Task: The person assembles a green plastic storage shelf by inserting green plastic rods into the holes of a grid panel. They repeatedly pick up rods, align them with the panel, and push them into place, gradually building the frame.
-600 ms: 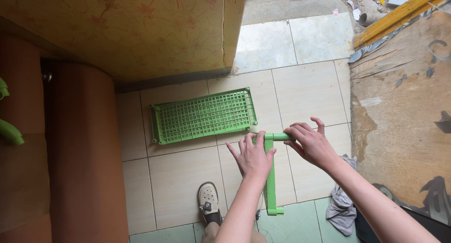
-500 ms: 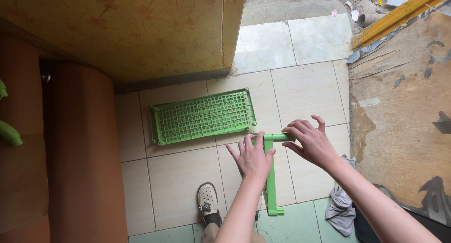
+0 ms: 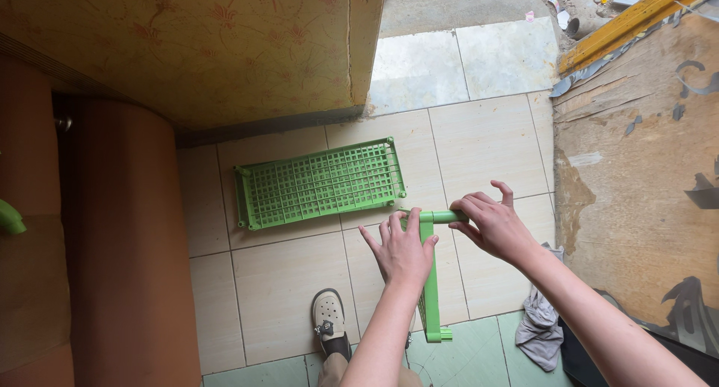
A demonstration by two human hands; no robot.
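Holding a smooth green plastic frame on edge over the tiled floor, we clench our right hand around its round top bar, while our left hand lies flat against it, fingers spread, gripping nothing. Just beyond lies a green plastic grid shelf, rectangular, latticed. A grey rag sits crumpled near our beige shoe.

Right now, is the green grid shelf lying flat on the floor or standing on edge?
Lying flat. The grid shelf shows its whole mesh face to the camera, resting on the floor tiles, apart from both hands.
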